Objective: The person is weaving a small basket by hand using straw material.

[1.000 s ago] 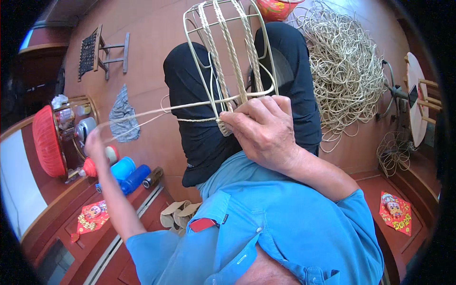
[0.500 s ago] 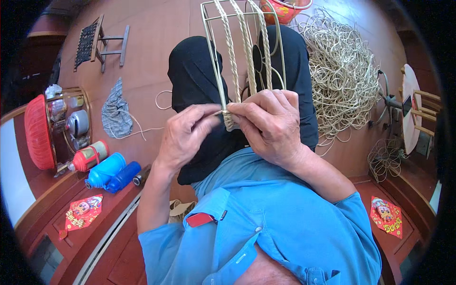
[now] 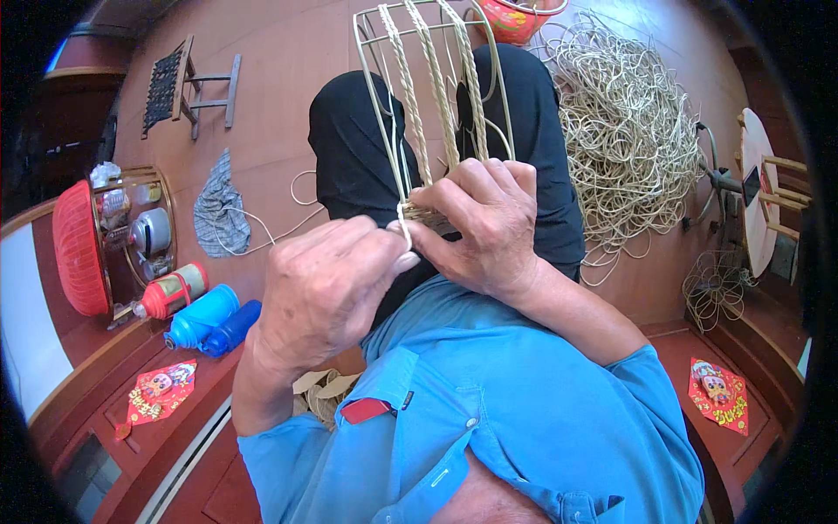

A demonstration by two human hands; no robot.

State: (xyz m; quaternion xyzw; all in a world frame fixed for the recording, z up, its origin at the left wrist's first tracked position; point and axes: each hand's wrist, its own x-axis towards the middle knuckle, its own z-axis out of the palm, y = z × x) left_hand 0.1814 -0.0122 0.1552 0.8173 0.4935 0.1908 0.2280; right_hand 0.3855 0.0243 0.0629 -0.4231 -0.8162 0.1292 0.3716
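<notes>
A slim metal frame (image 3: 379,112) rises from between my knees, with several twisted pale cords (image 3: 434,74) running along its length. My right hand (image 3: 484,223) grips its near end, fingers wrapped over the woven part, which is mostly hidden beneath them. At the frame's left corner, a pale cord (image 3: 404,229) loops round the rod and runs down into my left hand (image 3: 319,284). That hand is closed, thumb and fingers pinching the cord. My two hands almost meet at this corner.
A big heap of loose cord (image 3: 624,131) lies right of my knees. At left are a low stool (image 3: 183,87), a grey cloth (image 3: 218,210), flasks (image 3: 202,316) and a rack with a red cover (image 3: 78,249). A red bucket (image 3: 515,19) stands beyond the frame.
My left hand has come down and nearer, turning over and drawing the cord below the corner. The frame and my right hand have shifted slightly left.
</notes>
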